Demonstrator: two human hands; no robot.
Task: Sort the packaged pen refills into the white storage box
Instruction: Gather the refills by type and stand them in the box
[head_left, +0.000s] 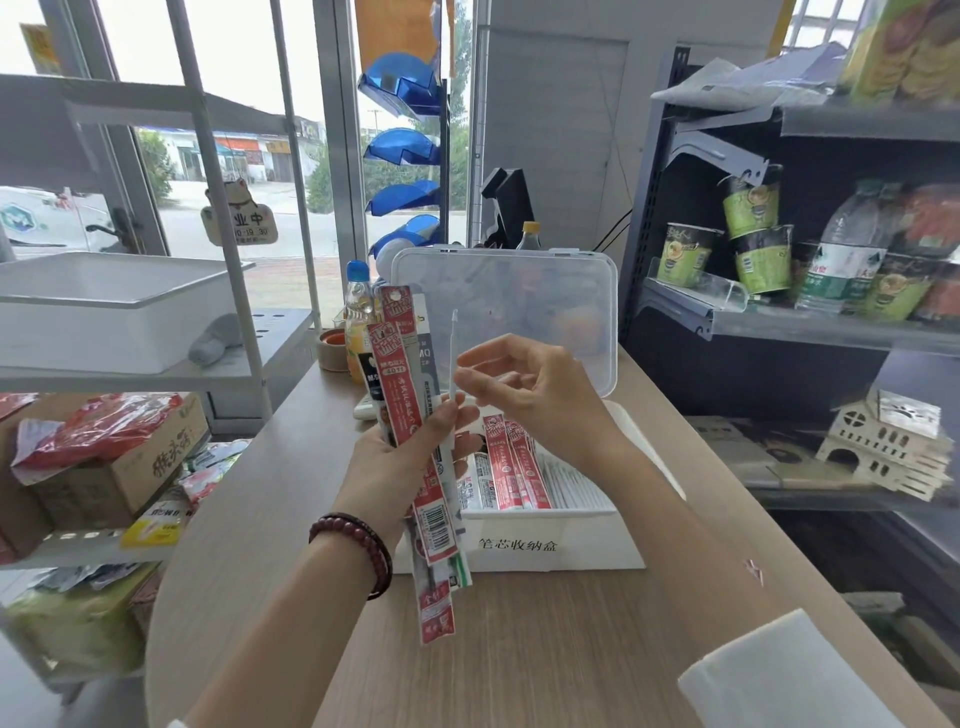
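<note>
My left hand (400, 457) grips an upright bundle of packaged pen refills (402, 395), red-and-white and grey-white sleeves fanned above and below the fist. My right hand (524, 395) hovers just right of the bundle, fingers pinching the thin clear refill packet (453, 364) at the bundle's right edge. Behind both hands the white storage box (561, 551) sits on the wooden counter, its clear lid (519, 291) standing open. Inside lie red refill packs (514, 467) on the left and white packs (576, 488) on the right.
Behind the bundle stand a drink bottle (358, 312) and a tape roll (332, 351). A white folded cloth (779, 670) lies at the counter's near right. Shelves with cup noodles (748, 244) are at the right; a rack with a white bin (104, 306) and cartons is at the left.
</note>
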